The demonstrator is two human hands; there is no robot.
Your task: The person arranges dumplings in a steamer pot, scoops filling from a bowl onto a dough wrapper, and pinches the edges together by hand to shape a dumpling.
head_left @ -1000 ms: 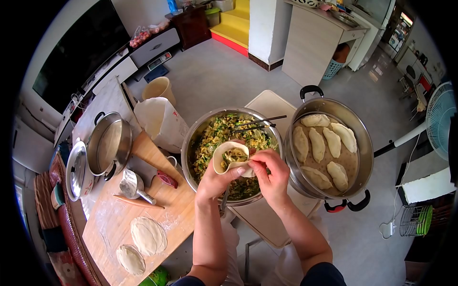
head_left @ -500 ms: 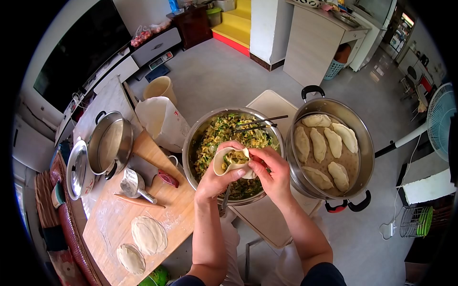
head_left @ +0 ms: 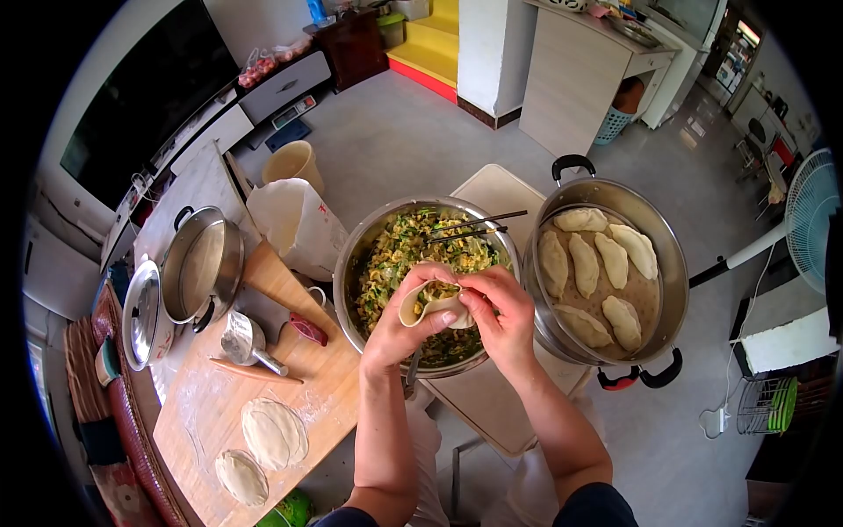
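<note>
Over a steel bowl (head_left: 344,307) of chopped green and yellow filling (head_left: 386,255), my two hands hold one partly closed dumpling (head_left: 411,307). My left hand (head_left: 397,329) cups its open side, where some filling shows inside. With thumb and fingers, my right hand (head_left: 499,307) pinches the wrapper's edge together at the right end. Chopsticks (head_left: 479,225) rest in the bowl, and a spoon handle (head_left: 413,367) sticks out at its near rim. To the right, a steamer pot (head_left: 672,290) holds several shaped dumplings (head_left: 615,261) lying apart.
On the wooden board (head_left: 334,386) at left lie two stacks of dough wrappers (head_left: 274,433), a rolling pin (head_left: 255,369) and a metal scoop (head_left: 246,341). Another steamer tier (head_left: 230,263) and a lid (head_left: 140,312) stand behind. A fan (head_left: 806,220) is at far right.
My right fingers have pressed more of the dumpling's edge together, and its opening looks narrower. Both hands stay over the bowl.
</note>
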